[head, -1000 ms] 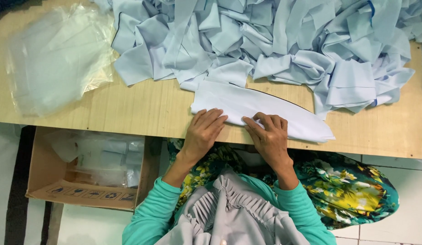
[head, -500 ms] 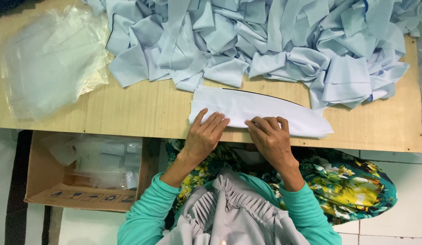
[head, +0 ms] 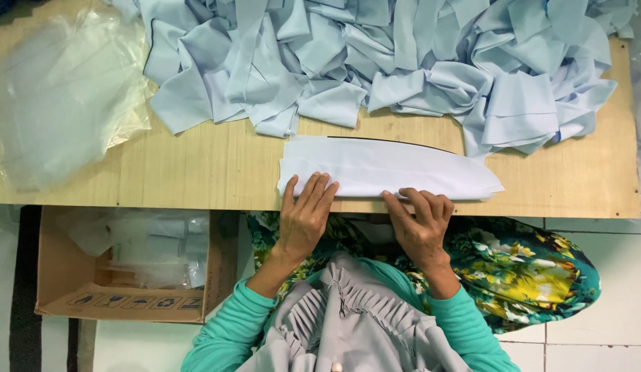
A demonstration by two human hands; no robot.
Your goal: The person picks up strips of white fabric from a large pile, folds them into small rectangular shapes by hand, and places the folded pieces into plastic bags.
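Pressing folded cloth (head: 389, 169); left hand (head: 303, 220) flat; right hand (head: 420, 224) pinching edge

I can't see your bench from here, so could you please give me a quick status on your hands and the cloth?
Left hand flat on folded cloth. Right hand pinching its near edge. Cloth pile just behind, plastic bags far left.

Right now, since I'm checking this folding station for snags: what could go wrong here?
The folded pale cloth lies at the table's near edge, under the left hand and right hand; a slip could drop it onto the lap. The heap of blue cloth pieces touches its far side and might get mixed in.
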